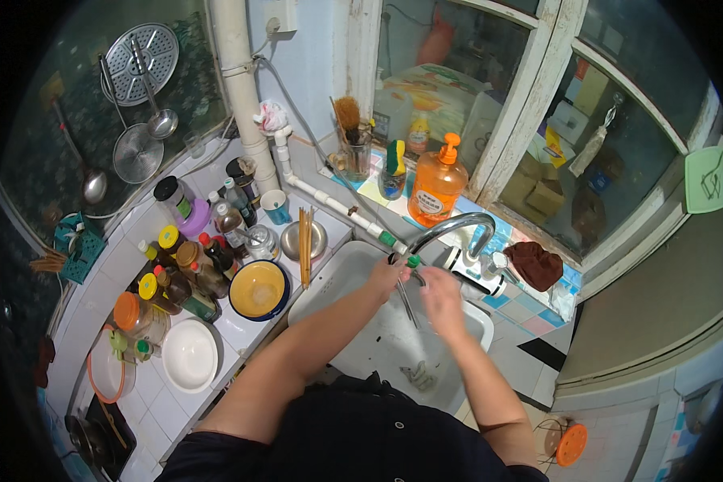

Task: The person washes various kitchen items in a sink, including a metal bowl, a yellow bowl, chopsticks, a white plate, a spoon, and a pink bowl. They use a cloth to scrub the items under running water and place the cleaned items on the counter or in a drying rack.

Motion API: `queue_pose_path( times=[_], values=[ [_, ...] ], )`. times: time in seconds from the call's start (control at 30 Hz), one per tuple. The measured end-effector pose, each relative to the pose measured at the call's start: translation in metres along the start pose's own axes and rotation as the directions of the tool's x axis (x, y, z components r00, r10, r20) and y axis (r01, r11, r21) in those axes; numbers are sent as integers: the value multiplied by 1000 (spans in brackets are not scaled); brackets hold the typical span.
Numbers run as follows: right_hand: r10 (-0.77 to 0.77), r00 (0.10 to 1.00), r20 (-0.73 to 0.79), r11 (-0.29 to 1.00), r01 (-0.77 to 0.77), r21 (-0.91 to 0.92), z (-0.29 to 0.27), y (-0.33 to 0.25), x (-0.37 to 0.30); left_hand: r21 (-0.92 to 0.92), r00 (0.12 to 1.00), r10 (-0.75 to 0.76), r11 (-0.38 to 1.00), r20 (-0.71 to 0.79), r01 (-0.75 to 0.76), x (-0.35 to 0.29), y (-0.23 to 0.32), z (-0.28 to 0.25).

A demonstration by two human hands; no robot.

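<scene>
Both of my hands are over the white sink, by the small tap with a green handle. My left hand is closed round a long, thin metal utensil, which slants down into the sink. Its exact kind cannot be made out, and my fingers hide its upper part. My right hand is just right of the tap, smeared by motion, so its fingers are unclear. Lower in the basin lies a small greyish, crumpled thing. A curved chrome faucet arches behind my hands.
An orange soap bottle and a sponge stand on the back ledge; a brown cloth lies at its right. On the left counter are a yellow-lined bowl, chopsticks, a white bowl and several bottles.
</scene>
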State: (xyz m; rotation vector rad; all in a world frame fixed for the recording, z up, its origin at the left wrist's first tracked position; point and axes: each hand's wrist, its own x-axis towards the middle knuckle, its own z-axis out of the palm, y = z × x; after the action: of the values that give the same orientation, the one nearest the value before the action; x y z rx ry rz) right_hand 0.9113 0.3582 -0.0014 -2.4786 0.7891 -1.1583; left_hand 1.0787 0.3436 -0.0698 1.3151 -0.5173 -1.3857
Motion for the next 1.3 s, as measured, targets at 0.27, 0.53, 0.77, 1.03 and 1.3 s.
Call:
queue_pose_path(
  times=[0.27, 0.53, 0.77, 1.03, 1.3],
  values=[
    [186, 969, 162, 960, -214, 181, 74, -20, 59, -756, 921, 240, 649, 307, 83, 48, -30, -13],
    [531, 822, 204, 756, -569, 323, 115, -2, 91, -456, 993, -43, 890, -114, -14, -14, 14, -2],
    [557, 513, 653, 76, -814, 575, 107, 37, 61, -398, 994, 86, 912, -63, -104, -21, 14, 5],
    [296, 576, 762, -526, -567, 634, 89, 54, 16, -540, 982, -176, 835, -73, 109, 29, -20, 28],
    [271, 674, 688, -613, -430, 663, 83, 24, 18, 31, 899, 170, 984, -403, -173, 15, -2, 46]
  ],
)
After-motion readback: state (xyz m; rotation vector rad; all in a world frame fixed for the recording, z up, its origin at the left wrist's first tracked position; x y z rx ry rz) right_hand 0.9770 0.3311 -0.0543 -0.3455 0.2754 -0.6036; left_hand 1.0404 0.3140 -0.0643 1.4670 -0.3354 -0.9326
